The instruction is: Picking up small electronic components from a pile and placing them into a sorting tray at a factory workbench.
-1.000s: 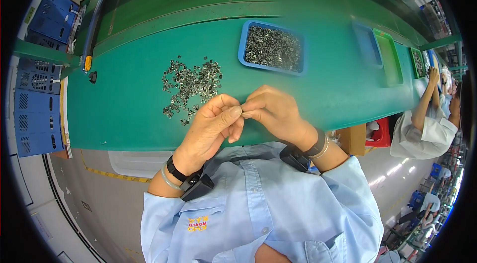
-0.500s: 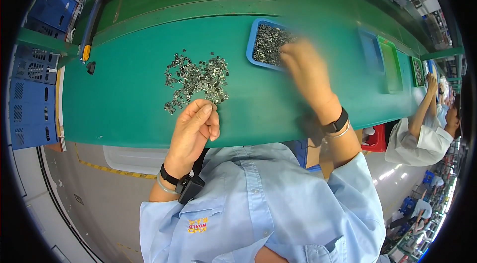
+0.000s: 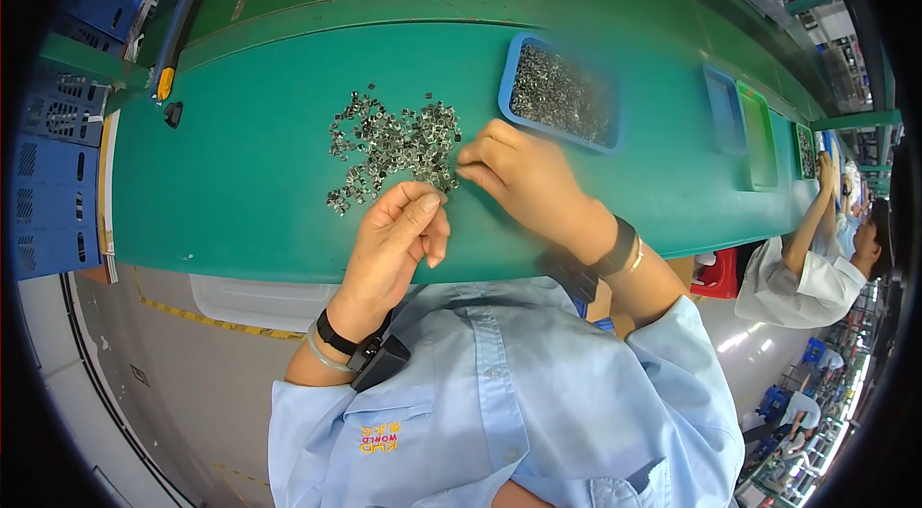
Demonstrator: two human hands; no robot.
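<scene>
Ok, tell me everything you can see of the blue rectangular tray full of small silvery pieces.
The blue rectangular tray looks plastic, with rounded corners and a raised rim. It sits on the smooth green tabletop, holding a dense layer of small dark and silvery, metallic-looking pieces. It lies beyond the bare right grip, right of the loose silvery pile. Its right side is blurred; whether the grip touches its near edge is unclear.

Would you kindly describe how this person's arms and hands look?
The left hand and right hand are gloveless. The short sleeves are light blue; each wrist has a black band and a pale bangle, with a dark boxy unit at the left.
</scene>
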